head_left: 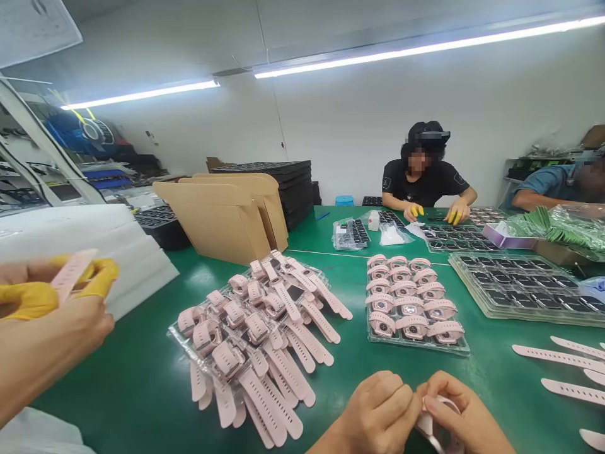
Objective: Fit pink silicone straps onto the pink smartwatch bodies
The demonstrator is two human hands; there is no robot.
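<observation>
At the lower edge my left hand is closed, its fingertips pinched against a smartwatch with a pink strap. My right hand wraps round the same watch, with the thumb on the strap; part of the watch is hidden by the fingers. Just beyond my hands lies a clear tray with rows of watches on closed pink straps. To the left, a larger pile of pink-strapped watches covers another tray, many straps hanging loose over its edge.
At far left, a co-worker's hands in yellow finger covers hold a pink strap. Loose pink straps lie at right, near stacked trays of dark watch faces. Cardboard boxes stand behind the pile. Another person works across the green table.
</observation>
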